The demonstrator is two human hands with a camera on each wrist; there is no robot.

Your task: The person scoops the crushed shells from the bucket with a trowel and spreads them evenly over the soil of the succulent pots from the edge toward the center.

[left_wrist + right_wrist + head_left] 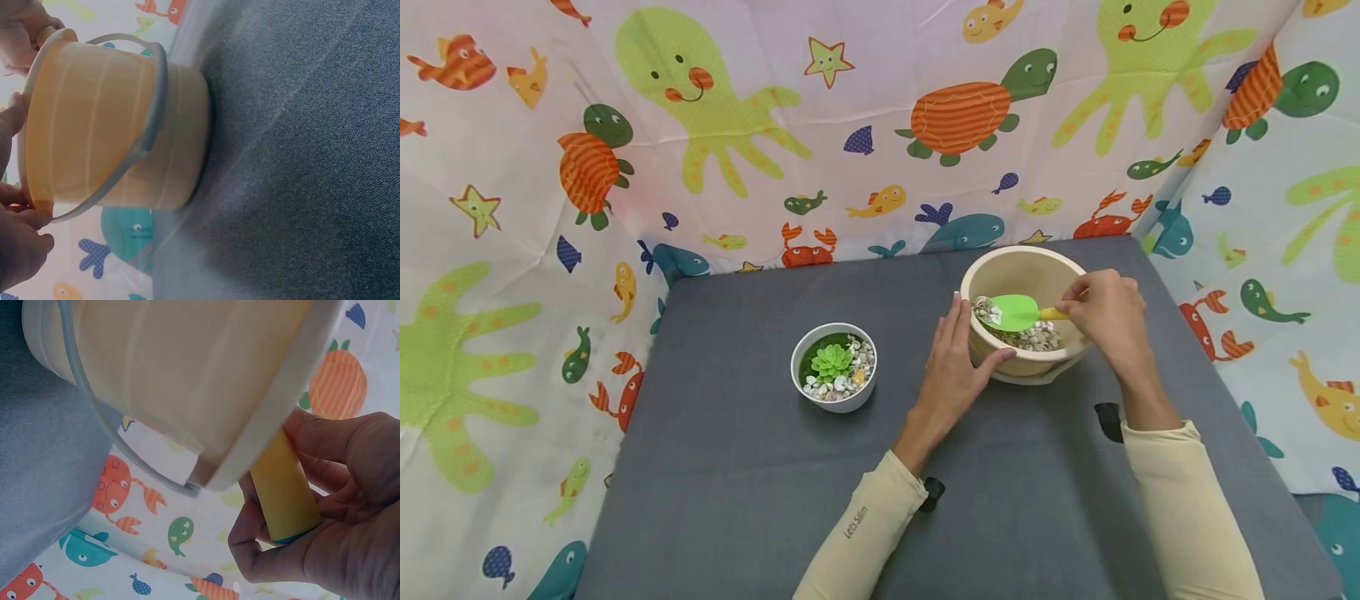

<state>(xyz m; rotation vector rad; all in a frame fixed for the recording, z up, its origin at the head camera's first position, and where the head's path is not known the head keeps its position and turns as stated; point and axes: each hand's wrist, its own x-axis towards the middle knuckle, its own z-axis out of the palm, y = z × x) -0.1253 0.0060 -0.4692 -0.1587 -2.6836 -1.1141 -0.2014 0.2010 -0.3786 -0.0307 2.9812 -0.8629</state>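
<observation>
A cream bucket (1026, 367) with a grey handle (153, 119) stands upright at the right of the table, pebbles (1037, 337) inside it. My left hand (946, 367) holds its near left rim, the thumb along the front and the fingers at the side. With my right hand (1105, 317) I grip the yellow handle (284, 487) of a toy shovel. The shovel's green blade (1015, 313) is inside the bucket, pointing left, some pebbles at its tip. In the left wrist view, the bucket's side hides its contents.
Left of the bucket stands a white pot (837, 405) with a green succulent (831, 362) and small stones. Grey cloth (730, 500) covers the table. A curtain (865, 75) printed with sea animals hangs behind and at both sides.
</observation>
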